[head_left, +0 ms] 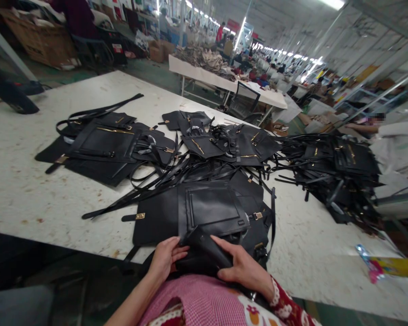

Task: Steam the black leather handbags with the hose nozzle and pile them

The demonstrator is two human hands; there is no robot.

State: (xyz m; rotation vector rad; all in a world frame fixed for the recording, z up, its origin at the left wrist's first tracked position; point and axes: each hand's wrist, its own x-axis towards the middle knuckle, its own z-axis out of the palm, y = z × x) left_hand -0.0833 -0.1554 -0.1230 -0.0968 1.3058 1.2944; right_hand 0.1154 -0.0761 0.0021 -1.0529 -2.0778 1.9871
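The glossy black piece (pixel 209 256) is pinched by the fingers of the right hand (pixel 246 267) and meets the left hand (pixel 165 258), whose grip I cannot tell, while a cardboard box (pixel 42 45) holds blurred contents.

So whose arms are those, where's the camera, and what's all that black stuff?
Those arms belong to a person working with bare hands; there's no robot. The only picture comes from a camera worn on that person's head, looking forward and down, so the arms come in from the bottom. On the pale table lie flat black panels, which look like bag parts, with long straps and gold-coloured fittings. The right hand grips a bent black piece. The left hand has its fingers by the other side.
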